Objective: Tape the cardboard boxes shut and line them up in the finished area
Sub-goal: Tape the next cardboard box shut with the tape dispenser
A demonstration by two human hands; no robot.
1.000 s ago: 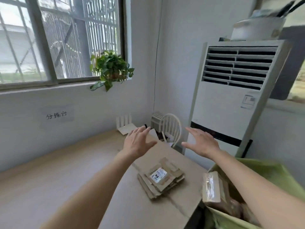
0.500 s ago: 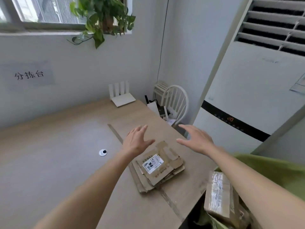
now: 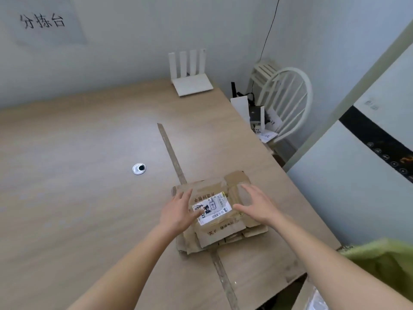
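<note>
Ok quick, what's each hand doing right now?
Left hand: open, fingers spread over the flattened cardboard boxes, holding nothing.
Right hand: open, likewise.

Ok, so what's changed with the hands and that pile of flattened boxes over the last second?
Both hands came down from mid-air to the stack of flattened cardboard boxes. The left hand now lies over its left side and the right hand over its right side, fingers spread; neither has gripped it yet. The view tipped downward too. The stack stayed put on the table.

Both forearms are bare, no sleeves, rings or watch visible.
</note>
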